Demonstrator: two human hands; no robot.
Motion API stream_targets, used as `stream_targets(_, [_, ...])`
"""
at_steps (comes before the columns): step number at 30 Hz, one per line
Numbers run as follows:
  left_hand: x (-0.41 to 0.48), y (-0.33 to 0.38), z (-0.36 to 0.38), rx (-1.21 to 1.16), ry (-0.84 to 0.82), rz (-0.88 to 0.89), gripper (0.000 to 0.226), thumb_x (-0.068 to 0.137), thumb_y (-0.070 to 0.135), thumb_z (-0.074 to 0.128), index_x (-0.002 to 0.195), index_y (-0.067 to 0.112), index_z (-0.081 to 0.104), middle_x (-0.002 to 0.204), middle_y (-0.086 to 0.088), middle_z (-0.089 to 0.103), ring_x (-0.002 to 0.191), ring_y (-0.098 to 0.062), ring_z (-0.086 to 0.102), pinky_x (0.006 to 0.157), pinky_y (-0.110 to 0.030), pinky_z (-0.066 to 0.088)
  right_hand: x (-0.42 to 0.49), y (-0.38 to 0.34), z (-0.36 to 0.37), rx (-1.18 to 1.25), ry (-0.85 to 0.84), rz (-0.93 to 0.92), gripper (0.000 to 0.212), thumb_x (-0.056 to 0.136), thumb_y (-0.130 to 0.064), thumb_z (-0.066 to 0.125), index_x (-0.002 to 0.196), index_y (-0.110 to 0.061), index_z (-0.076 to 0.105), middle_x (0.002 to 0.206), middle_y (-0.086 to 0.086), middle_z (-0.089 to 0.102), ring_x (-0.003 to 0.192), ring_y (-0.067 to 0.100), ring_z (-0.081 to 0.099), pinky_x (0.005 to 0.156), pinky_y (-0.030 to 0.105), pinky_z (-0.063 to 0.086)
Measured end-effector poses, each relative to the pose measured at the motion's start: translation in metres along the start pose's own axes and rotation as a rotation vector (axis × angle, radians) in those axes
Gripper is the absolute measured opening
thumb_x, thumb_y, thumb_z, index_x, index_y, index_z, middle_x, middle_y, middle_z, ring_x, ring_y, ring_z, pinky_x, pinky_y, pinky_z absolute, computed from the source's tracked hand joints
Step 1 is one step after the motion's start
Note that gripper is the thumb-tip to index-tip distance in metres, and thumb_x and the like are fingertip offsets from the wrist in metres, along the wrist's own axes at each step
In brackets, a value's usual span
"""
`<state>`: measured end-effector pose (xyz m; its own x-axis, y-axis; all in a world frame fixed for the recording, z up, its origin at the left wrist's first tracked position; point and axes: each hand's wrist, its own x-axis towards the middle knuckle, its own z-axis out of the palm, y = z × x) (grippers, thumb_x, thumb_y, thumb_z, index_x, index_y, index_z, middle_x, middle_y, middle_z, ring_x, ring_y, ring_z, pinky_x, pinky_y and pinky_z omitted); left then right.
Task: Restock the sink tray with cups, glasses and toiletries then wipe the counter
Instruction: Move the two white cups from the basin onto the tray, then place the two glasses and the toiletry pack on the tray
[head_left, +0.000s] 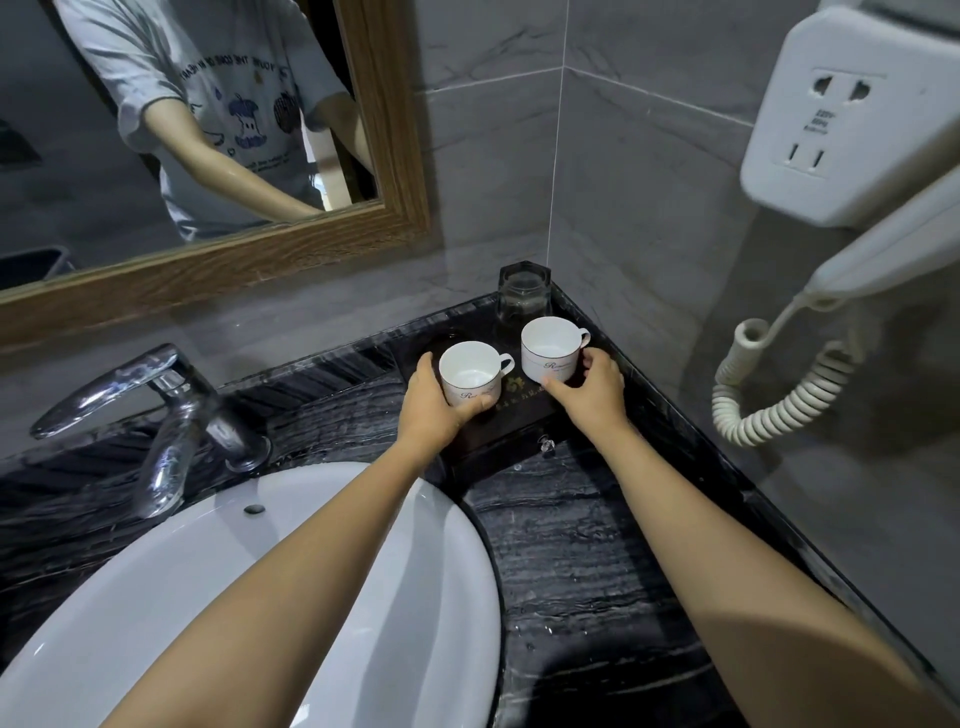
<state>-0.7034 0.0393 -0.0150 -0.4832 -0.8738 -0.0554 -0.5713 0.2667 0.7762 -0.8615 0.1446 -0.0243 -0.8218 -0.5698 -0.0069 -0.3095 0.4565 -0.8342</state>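
Head view: the left hand (431, 408) grips the left cup (470, 376) and the right hand (595, 389) grips the right cup (549, 356), both upright over the black tray (519, 418) in the corner of the bench (571, 519), the right cup nearer the glass (523, 296) just behind it.

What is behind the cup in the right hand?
A clear glass stands upright behind that cup. The cup covers the base of the glass, so whether they touch cannot be told.

Both forearms (311, 566) are bare; a pale short-sleeved T-shirt (208, 88) carries blue printed graphics (245, 120).
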Motion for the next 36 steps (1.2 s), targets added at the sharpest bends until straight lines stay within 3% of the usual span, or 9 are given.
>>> stream_targets(2, [-0.007,-0.002,-0.006,0.048,0.002,-0.009,0.098,0.069,0.038,0.077,0.143,0.007,0.021,0.147,-0.014,0.036,0.134,-0.029,0.036,0.106,-0.04,0.035,-0.01,0.0,-0.003,-0.079,-0.023,-0.021,0.069,0.076,-0.026,0.074,0.131,-0.001,0.043,0.135,0.018,0.045,0.129,0.033,0.035,0.105,0.038,0.032])
stream_targets(7, [-0.023,-0.007,-0.025,0.241,-0.03,-0.006,0.072,0.08,0.045,0.063,0.134,0.005,0.039,0.134,-0.017,0.05,0.122,-0.03,0.049,0.099,-0.044,0.044,-0.039,-0.011,-0.016,-0.393,-0.103,-0.107,0.06,0.081,-0.032,0.067,0.128,-0.003,0.043,0.134,0.018,0.043,0.126,0.034,0.035,0.1,0.044,0.038])
stream_targets(13, [-0.054,-0.004,-0.069,0.618,-0.384,-0.007,0.05,0.088,0.042,0.054,0.126,0.011,0.052,0.132,-0.01,0.057,0.12,-0.03,0.052,0.095,-0.033,0.042,-0.067,-0.06,-0.03,-0.839,-0.682,-0.173,0.066,0.084,-0.046,0.059,0.133,-0.006,0.043,0.137,0.014,0.044,0.125,0.033,0.039,0.1,0.039,0.039])
stream_targets(17, [-0.077,-0.003,-0.11,0.547,-0.551,-0.143,0.045,0.089,0.044,0.051,0.121,0.012,0.056,0.125,-0.007,0.058,0.108,-0.026,0.06,0.087,-0.04,0.054,-0.08,-0.104,-0.027,-0.882,-0.987,-0.22,0.041,0.085,-0.05,0.059,0.11,-0.017,0.061,0.114,-0.001,0.058,0.109,0.024,0.052,0.086,0.033,0.046])
stream_targets(19, [-0.087,-0.005,-0.133,0.501,-0.583,-0.202,0.044,0.09,0.043,0.05,0.123,0.015,0.053,0.119,-0.007,0.058,0.106,-0.024,0.062,0.087,-0.042,0.055,-0.088,-0.126,-0.018,-0.847,-1.088,-0.197,0.046,0.084,-0.046,0.062,0.12,-0.017,0.058,0.117,0.001,0.055,0.113,0.022,0.051,0.093,0.037,0.048])
stream_targets(25, [-0.121,-0.022,-0.212,0.464,-0.539,-0.261,0.044,0.09,0.042,0.05,0.127,0.019,0.049,0.116,-0.002,0.058,0.107,-0.019,0.062,0.09,-0.038,0.054,-0.117,-0.193,0.019,-0.875,-1.288,-0.312,0.034,0.086,-0.038,0.063,0.114,-0.02,0.059,0.095,-0.005,0.059,0.098,0.019,0.058,0.088,0.039,0.049])
stream_targets(29, [-0.155,-0.055,-0.275,0.436,-0.418,-0.345,0.041,0.09,0.041,0.051,0.124,0.018,0.052,0.113,-0.004,0.06,0.105,-0.021,0.06,0.09,-0.039,0.054,-0.154,-0.241,0.056,-0.906,-1.342,-0.447,0.032,0.086,-0.036,0.064,0.113,-0.021,0.06,0.11,0.0,0.061,0.106,0.023,0.06,0.093,0.04,0.048])
stream_targets(33, [-0.198,-0.1,-0.336,0.405,-0.34,-0.45,0.039,0.091,0.038,0.05,0.122,0.015,0.053,0.107,-0.004,0.059,0.095,-0.019,0.06,0.08,-0.036,0.052,-0.202,-0.288,0.094,-0.873,-1.419,-0.588,0.036,0.088,-0.034,0.061,0.119,-0.016,0.06,0.125,0.005,0.062,0.113,0.024,0.061,0.098,0.04,0.049])
stream_targets(36, [-0.237,-0.139,-0.38,0.367,-0.264,-0.535,0.038,0.09,0.041,0.051,0.118,0.015,0.054,0.108,-0.003,0.059,0.094,-0.018,0.06,0.075,-0.031,0.051,-0.244,-0.318,0.13,-0.838,-1.45,-0.681,0.038,0.089,-0.033,0.06,0.122,-0.013,0.058,0.124,0.007,0.062,0.112,0.024,0.062,0.099,0.041,0.049])
